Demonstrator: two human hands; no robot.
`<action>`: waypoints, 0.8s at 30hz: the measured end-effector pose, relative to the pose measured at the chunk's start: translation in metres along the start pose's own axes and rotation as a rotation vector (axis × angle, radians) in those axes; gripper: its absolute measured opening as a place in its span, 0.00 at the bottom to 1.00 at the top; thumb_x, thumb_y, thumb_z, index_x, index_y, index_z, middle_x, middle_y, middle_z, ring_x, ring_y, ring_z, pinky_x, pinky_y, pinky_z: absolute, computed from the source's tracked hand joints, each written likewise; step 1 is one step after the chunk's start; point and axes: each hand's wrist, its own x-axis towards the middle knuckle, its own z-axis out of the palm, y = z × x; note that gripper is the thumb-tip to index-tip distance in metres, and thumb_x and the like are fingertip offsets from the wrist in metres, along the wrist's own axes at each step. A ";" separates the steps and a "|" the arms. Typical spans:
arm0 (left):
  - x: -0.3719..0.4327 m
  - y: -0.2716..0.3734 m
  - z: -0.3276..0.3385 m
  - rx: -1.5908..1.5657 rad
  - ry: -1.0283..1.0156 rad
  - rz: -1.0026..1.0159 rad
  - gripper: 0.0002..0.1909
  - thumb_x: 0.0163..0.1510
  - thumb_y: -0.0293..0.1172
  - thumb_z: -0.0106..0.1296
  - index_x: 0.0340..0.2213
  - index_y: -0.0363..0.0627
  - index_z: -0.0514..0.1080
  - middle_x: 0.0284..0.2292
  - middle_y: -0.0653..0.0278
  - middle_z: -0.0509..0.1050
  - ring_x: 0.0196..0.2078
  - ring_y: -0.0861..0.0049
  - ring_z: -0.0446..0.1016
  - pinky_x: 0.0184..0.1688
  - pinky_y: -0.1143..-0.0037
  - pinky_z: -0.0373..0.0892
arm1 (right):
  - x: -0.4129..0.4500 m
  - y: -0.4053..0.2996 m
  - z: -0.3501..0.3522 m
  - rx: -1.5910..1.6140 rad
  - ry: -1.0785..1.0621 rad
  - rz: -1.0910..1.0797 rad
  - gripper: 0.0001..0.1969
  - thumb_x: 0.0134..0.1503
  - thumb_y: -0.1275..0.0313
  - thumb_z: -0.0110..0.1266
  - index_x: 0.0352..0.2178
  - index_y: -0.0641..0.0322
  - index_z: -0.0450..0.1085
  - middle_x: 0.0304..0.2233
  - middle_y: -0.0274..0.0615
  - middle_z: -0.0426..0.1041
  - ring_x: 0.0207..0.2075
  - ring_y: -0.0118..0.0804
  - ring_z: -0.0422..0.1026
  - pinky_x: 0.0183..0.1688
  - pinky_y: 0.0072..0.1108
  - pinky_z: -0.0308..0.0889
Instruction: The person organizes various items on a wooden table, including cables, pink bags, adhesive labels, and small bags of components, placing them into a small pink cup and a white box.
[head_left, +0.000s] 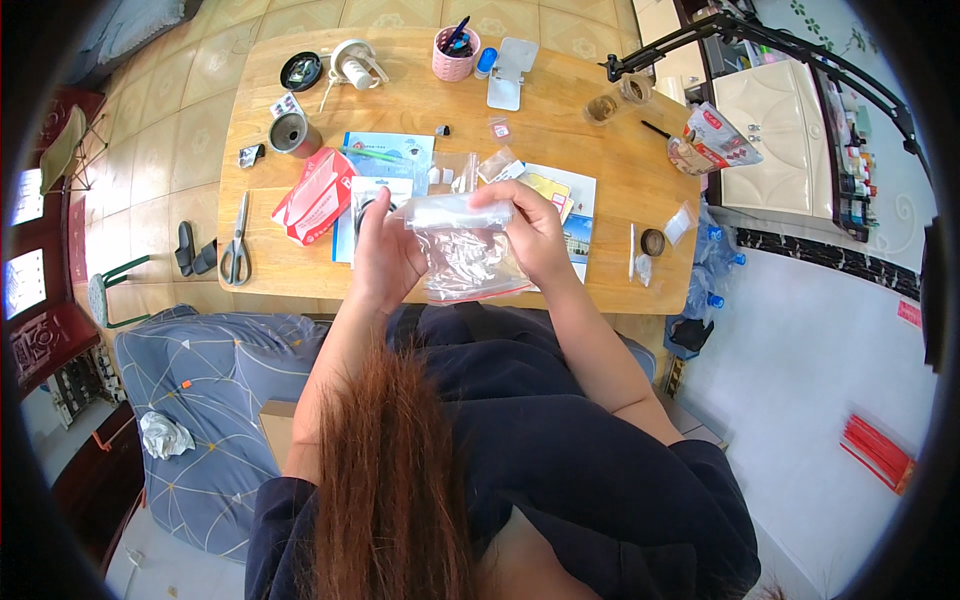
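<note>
A clear plastic zip bag (472, 255) with a red strip along its near edge is held above the table's front edge, its far part rolled or folded over. My right hand (536, 232) pinches the bag's right end between thumb and fingers. At the bag's left end is my left hand (386, 262), palm turned inward and thumb raised. The bag hides its fingers, so their grip does not show. Under the hands lie a white hang-hole packet (382, 186), a blue-and-white booklet (405, 144) and small clear bags (455, 169). A red-and-white soft pack (319, 196) lies to the left.
Scissors (238, 247) lie at the wooden table's (540, 142) left edge, near a grey cup (294, 136). A pink pen holder (454, 64) and a white folding stand (510, 75) are at the back. A clear jar (604, 109), a snack pouch (709, 146) and a black arm (697, 30) are right.
</note>
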 end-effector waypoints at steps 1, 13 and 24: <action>0.000 -0.001 -0.004 0.005 0.088 -0.032 0.26 0.54 0.43 0.43 0.44 0.30 0.61 0.38 0.56 0.71 0.37 0.72 0.73 0.39 0.78 0.69 | 0.000 0.000 -0.001 -0.069 -0.026 -0.063 0.12 0.54 0.83 0.36 0.32 0.66 0.68 0.32 0.37 0.71 0.36 0.24 0.68 0.40 0.15 0.62; 0.001 -0.004 -0.009 0.628 0.133 0.075 0.12 0.53 0.31 0.48 0.37 0.34 0.66 0.26 0.68 0.70 0.26 0.87 0.67 0.27 0.85 0.63 | 0.004 -0.019 -0.001 0.426 -0.087 0.253 0.17 0.52 0.79 0.37 0.44 0.64 0.64 0.38 0.41 0.69 0.41 0.26 0.67 0.42 0.18 0.63; 0.006 0.000 -0.008 0.681 0.007 0.155 0.12 0.52 0.25 0.47 0.40 0.39 0.65 0.28 0.67 0.70 0.27 0.88 0.68 0.27 0.87 0.64 | 0.002 -0.001 -0.009 0.071 -0.100 0.252 0.12 0.52 0.78 0.47 0.40 0.64 0.67 0.37 0.35 0.70 0.37 0.24 0.68 0.40 0.16 0.64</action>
